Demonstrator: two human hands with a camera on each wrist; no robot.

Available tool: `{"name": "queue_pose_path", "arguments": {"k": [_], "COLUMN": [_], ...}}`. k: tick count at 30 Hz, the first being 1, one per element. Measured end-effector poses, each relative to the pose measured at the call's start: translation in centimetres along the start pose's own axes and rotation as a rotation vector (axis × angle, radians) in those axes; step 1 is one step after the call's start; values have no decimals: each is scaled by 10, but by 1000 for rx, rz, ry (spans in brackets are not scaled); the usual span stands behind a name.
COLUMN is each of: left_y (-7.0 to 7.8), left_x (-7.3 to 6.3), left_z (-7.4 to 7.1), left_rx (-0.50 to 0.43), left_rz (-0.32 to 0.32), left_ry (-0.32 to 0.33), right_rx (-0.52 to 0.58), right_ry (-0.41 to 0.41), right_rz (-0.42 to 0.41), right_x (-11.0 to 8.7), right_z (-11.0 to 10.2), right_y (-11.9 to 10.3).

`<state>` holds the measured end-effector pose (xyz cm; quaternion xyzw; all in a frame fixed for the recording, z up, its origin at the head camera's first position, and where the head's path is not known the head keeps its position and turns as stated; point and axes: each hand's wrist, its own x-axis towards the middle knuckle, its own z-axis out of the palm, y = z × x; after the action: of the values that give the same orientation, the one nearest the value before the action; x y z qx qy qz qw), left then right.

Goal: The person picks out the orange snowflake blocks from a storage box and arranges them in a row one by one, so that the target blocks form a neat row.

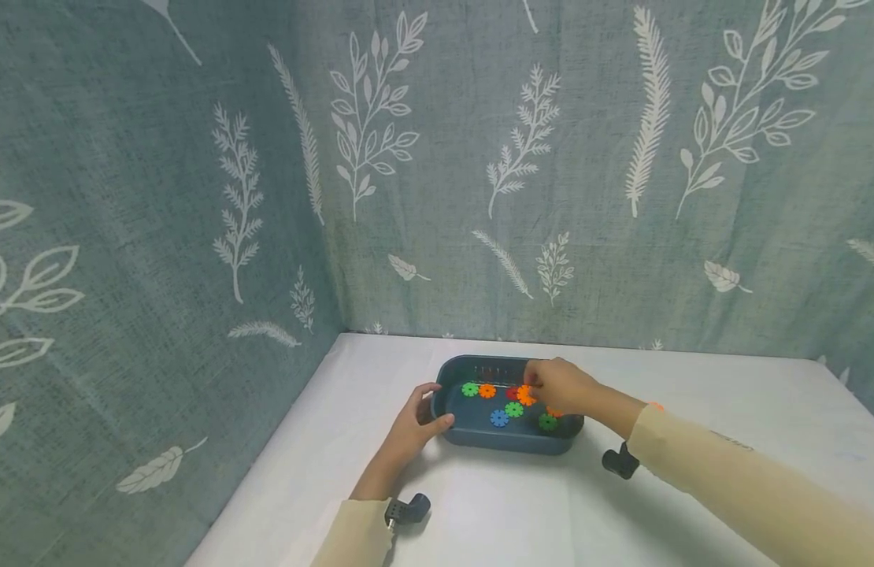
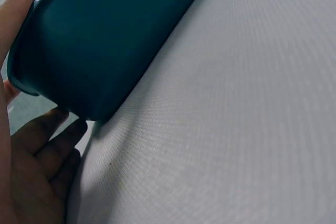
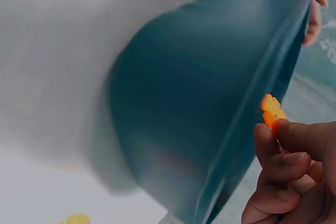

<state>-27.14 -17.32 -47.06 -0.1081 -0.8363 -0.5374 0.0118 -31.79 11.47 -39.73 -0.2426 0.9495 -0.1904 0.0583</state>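
Note:
A dark teal plastic tray [image 1: 479,439] with raised walls stands on the white-covered table. My left hand [image 1: 411,429] holds its left end, thumb over the near rim and fingers around the outer wall; the left wrist view shows fingertips [image 2: 79,125] against the tray's end. Over the tray, my right hand [image 1: 561,384] pinches an orange notched disc [image 3: 272,109] between thumb and forefinger. Inside the tray lie several similar discs, among them a blue disc [image 1: 499,418], a light green disc [image 1: 469,389], a dark green disc [image 1: 547,422] and a red disc [image 1: 512,393] partly hidden behind the held one.
An orange piece [image 1: 656,406] lies on the table, partly behind the right sleeve [image 1: 735,465]. In the right wrist view a yellow piece [image 3: 76,219] shows at the bottom edge. Patterned grey-green curtains [image 1: 465,276] border the table's back and left.

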Motion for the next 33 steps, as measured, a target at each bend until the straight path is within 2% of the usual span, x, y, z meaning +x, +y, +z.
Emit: {"name": "queue_pose_path", "arguments": {"k": [4,10,17,27,33], "left_y": [-21,-31,-32,-32,-32], "left_x": [7,11,12,14,14], "left_z": [4,7,7,8,7], "left_rx": [-4,-8,-11,2,-13], "left_rz": [-13,-7,-11,-7,-7], "left_ry": [22,37,40,35,36], "right_rx": [24,50,106,181,211], "right_ry": [-13,-17,-28,31,52], "right_rz": [13,35,72,149,201], "right_x": [-6,-19,-35,-57,-69], "right_z": [-9,-23,-34,-49,-48], "right_y": [8,21,42,87,111]}}
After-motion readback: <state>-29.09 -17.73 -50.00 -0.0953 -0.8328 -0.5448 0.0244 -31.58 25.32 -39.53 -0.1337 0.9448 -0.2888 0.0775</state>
